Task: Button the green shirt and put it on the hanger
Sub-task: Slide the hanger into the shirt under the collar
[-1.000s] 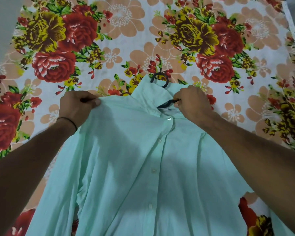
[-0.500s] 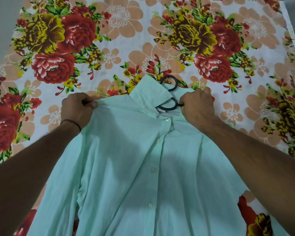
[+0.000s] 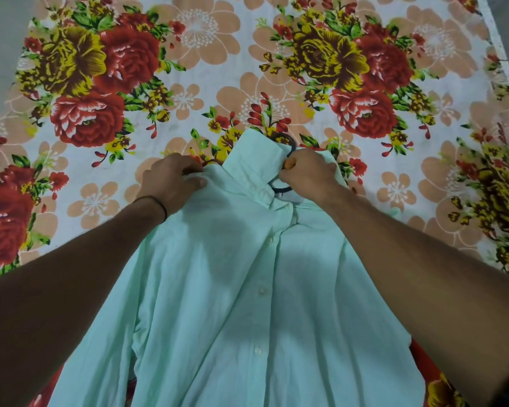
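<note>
Green shirt (image 3: 232, 289): it lies front up on the flowered sheet (image 3: 188, 69), with the collar (image 3: 256, 160) at the far end and the hem running back towards the person and out of view. The buttons (image 3: 261, 290) I can see look fastened, in a line down the middle.
Hanger (image 3: 282, 189): black and almost wholly inside the shirt. Only its hook (image 3: 285, 141) pokes out beyond the collar, and a dark curve shows at the neck opening.
Left hand (image 3: 174, 180): curled over the shoulder, pinching the cloth just beside the collar.
Right hand (image 3: 309, 174): clenched on the other side of the collar, closed round the hanger's neck as far as I can tell, with cloth bunched under it.
Key relation: the shirt's long axis runs straight away from the person. The hook sits on that line at the far end, touching the right hand, while the left hand is out at the shoulder.
Stage: buttoning looks done, and the hanger is being settled into the shoulders.
Next move, I'd guess: smooth the left shoulder over the hanger's arm, then lift by the hook with the right hand.
Risk: the rucked collar could let one arm of the hanger slip out.
</note>
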